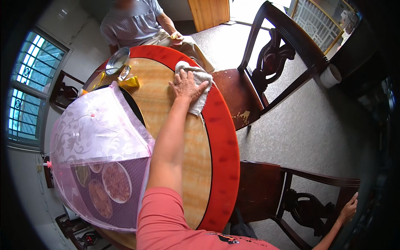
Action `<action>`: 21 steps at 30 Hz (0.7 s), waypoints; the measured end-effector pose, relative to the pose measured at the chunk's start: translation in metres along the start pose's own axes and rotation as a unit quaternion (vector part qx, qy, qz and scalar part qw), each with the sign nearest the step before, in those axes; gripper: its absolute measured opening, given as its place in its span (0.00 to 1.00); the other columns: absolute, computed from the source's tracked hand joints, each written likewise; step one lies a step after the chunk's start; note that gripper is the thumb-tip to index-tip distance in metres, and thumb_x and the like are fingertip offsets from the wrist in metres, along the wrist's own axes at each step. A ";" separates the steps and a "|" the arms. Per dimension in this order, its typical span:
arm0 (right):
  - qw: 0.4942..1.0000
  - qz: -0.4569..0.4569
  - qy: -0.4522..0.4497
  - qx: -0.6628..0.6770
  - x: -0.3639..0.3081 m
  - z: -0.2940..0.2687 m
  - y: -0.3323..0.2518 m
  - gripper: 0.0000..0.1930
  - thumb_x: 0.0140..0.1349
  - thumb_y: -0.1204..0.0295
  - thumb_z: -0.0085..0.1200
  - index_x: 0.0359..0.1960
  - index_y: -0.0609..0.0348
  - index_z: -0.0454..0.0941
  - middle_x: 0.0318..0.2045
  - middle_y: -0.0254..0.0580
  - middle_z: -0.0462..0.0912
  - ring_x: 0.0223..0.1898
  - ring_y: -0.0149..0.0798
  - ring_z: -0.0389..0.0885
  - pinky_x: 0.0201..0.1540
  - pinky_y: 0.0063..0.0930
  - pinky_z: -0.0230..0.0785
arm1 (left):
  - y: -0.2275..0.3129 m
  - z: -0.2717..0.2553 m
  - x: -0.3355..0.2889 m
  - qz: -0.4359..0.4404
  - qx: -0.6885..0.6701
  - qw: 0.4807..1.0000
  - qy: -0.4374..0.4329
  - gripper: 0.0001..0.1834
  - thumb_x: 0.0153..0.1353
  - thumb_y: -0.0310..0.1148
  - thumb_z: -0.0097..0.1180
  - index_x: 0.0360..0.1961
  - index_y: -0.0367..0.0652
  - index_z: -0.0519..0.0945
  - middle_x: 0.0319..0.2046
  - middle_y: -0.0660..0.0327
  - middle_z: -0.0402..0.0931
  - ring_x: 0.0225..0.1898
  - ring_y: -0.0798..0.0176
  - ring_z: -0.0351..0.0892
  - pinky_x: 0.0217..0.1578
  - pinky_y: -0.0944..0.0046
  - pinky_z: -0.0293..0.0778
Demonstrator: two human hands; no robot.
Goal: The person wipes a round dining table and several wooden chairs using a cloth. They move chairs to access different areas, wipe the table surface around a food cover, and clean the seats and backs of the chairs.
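My left hand [187, 86] lies palm down with spread fingers on a white cloth [203, 98], pressing it to the round table [223, 137]. The cloth spans the red rim and the wood-patterned top. To the lower right, my right hand [348, 209] holds the back of a dark carved wooden chair [321, 179]. Left of my left forearm stands a pink mesh food cover [102, 137], with several dishes [117, 182] showing through its netting.
Beyond the cover are a yellow packet [130, 82] and a round metal lid or tray [118, 61]. A seated person [133, 25] is at the far side, something small in one hand. Another carved chair [225, 89] stands against the table's right edge.
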State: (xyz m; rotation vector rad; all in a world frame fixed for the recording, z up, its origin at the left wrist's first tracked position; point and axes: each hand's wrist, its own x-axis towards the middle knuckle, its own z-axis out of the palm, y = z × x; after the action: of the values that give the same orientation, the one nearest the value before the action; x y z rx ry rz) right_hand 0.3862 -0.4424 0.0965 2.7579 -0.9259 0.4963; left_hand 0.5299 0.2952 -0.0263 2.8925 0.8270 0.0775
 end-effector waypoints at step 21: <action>0.999 0.017 -0.036 -0.026 0.003 0.000 0.001 0.31 0.63 0.38 0.26 0.46 0.43 0.77 0.35 0.52 0.81 0.37 0.60 0.77 0.37 0.50 0.69 | -0.003 0.001 -0.021 0.011 0.003 1.000 -0.013 0.46 0.45 0.65 0.52 0.58 0.44 0.65 0.64 0.54 0.49 0.64 0.48 0.49 0.58 0.31 0.47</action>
State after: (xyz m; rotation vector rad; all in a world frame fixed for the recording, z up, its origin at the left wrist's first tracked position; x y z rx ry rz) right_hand 0.3876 -0.4450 0.0978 2.7340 -0.9890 0.3751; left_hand 0.5106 0.2859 -0.0280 2.9024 0.7930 0.0404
